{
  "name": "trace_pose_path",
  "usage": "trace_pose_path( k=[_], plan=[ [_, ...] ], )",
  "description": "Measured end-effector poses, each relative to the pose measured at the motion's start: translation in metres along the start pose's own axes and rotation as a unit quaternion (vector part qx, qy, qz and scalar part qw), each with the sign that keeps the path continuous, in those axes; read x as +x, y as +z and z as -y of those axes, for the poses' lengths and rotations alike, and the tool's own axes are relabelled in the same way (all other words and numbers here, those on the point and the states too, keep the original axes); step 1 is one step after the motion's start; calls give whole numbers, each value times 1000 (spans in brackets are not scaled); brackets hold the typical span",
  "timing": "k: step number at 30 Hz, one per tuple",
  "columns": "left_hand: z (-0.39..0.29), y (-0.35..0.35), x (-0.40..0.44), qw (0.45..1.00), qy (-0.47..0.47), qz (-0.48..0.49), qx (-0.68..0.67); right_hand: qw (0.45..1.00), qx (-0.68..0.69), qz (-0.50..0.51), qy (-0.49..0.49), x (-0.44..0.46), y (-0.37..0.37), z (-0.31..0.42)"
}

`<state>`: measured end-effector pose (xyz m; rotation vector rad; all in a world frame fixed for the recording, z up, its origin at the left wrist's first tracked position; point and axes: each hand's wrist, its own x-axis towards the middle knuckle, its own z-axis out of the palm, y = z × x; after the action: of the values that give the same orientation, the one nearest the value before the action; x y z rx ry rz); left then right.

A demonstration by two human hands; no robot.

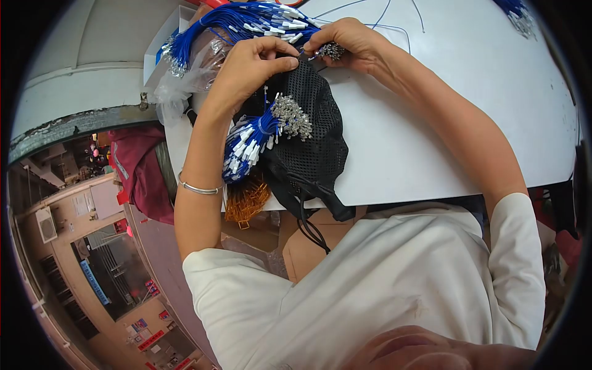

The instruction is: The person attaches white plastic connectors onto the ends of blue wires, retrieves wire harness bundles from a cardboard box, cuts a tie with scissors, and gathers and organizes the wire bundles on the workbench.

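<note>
My left hand (256,65) has its thumb and forefinger pinched together at the top of a black mesh bag (317,117); what lies between them is too small to make out. Close beside it, fingertips almost meeting, my right hand (354,46) is closed around a cluster of wires with metal terminals (332,52). A tied bundle of blue wires (243,145) with white sleeves and silvery terminals lies over the bag, below my left hand. Behind both hands stretches a larger bundle of blue wires (240,21) with white ends.
The white table (419,142) ends in front of my body. Orange wire loops (246,197) hang by its edge. Clear plastic bags (176,92) and a white box (161,46) sit at the left. More blue wires (517,15) lie at the far right, and a maroon cloth (142,166) hangs left.
</note>
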<state>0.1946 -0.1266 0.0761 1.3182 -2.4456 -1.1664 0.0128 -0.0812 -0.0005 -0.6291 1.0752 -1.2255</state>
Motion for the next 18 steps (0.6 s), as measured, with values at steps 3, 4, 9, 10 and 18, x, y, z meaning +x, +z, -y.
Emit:
trace_pose_path(
  k=[3, 4, 9, 10, 18],
  plan=[
    [2, 2, 0, 1000, 2, -5, -29, 1000, 3, -2, -6, -1, 2, -1],
    [0, 3, 0, 999, 1, -12, -38, 1000, 2, -6, -9, -2, 2, -1],
    [0, 4, 0, 998, -2, -34, -57, 999, -11, -30, -10, -15, 11, 8],
    [0, 4, 0, 998, -2, -39, -58, 999, -17, -38, -8, -18, 15, 10],
    [0, 7, -5, 997, 6, -76, 1, 981, -71, -75, -163, -17, 22, -21]
  ],
)
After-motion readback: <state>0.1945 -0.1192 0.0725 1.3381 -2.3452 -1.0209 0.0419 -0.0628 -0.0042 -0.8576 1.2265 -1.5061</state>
